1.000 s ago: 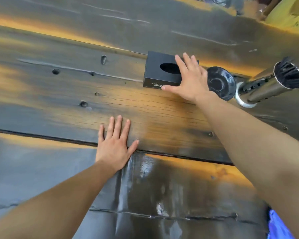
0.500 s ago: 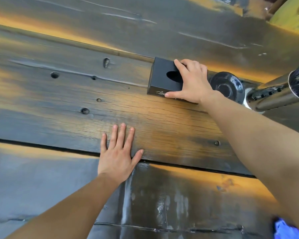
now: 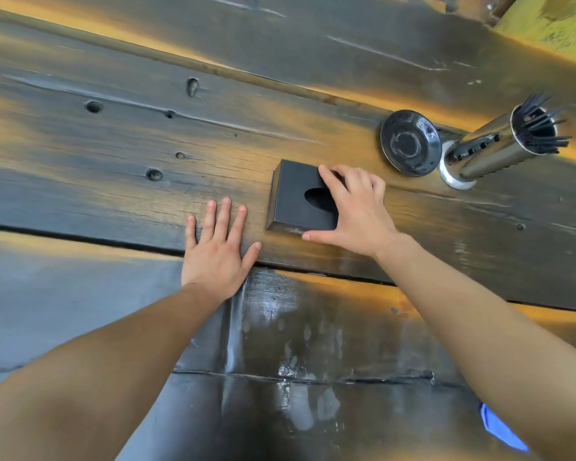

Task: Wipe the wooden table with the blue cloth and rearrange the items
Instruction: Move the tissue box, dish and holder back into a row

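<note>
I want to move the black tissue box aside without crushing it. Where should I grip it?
Grip the black tissue box from above, across its near and far walls, as the right hand does: it lies flat and low, and the walls are firmer than the slotted top.

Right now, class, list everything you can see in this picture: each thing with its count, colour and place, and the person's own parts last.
wooden table: one, dark planks with orange glow, fills the view.
black box: one, oval slot on top, mid-table, under the right hand.
dark dish: one, glossy black, right of the box, apart from it.
metal holder: one, silver, holds black sticks, beside the dish.
blue cloth: one, lower right, partly behind the right arm.
left hand: flat on the table, fingers spread.
right hand: gripping the black box.
</note>
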A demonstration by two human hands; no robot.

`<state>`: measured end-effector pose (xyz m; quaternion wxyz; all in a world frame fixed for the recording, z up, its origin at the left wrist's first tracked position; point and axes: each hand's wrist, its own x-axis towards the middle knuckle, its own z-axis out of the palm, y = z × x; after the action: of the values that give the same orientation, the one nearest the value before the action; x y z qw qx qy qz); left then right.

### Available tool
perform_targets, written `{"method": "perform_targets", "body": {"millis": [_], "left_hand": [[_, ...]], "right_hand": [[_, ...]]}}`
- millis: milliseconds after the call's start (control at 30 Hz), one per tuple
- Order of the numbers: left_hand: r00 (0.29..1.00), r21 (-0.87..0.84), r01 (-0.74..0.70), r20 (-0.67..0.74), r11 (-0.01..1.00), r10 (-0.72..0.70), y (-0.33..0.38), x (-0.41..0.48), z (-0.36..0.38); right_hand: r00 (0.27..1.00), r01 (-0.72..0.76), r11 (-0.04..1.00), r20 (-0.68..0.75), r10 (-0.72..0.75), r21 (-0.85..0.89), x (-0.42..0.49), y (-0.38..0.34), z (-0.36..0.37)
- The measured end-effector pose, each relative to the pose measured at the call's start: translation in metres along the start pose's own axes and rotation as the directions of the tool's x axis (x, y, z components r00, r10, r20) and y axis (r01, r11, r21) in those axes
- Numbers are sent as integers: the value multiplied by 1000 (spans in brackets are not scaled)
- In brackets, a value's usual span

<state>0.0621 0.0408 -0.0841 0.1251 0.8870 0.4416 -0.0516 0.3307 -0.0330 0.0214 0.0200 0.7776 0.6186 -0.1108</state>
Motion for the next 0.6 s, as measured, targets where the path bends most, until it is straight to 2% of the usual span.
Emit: {"method": "perform_targets", "body": {"millis": [233, 600], "left_hand": [[1000, -24, 4, -5, 1000, -4, 2, -1, -2], [999, -19, -1, -43, 1000, 0, 2, -1, 0]], "right_hand": [[1000, -17, 999, 14, 17, -32, -41, -16, 20], [1000, -26, 999, 6, 27, -28, -44, -19, 30]]}}
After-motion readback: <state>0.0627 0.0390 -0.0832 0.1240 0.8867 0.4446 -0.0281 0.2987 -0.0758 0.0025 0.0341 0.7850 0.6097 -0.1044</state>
